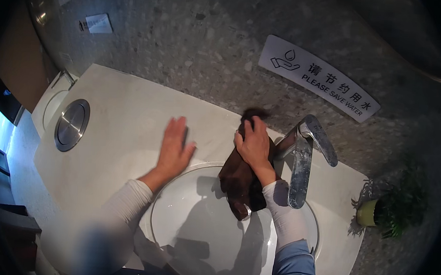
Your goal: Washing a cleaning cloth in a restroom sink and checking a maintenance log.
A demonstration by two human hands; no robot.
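My right hand (255, 143) is on a dark brown cloth (239, 173), its fingers curled over the upper part behind the sink. The cloth lies bunched on the counter's back edge and drapes down over the rim into the white washbasin (183, 227). Part of it under my palm is hidden. My left hand (175, 146) holds nothing; its fingers point towards the wall and the thumb is spread, over the pale counter (129, 123) left of the basin. A water-spotted metal faucet (300, 173) stands just right of my right hand, its spout reaching over my right sleeve.
A round steel lid (71, 125) is set into the counter's left part. A potted green plant (395, 211) stands at the right. On the speckled stone wall (196, 40) is a white sign (318, 77) bearing writing. A small label (99, 23) is farther left.
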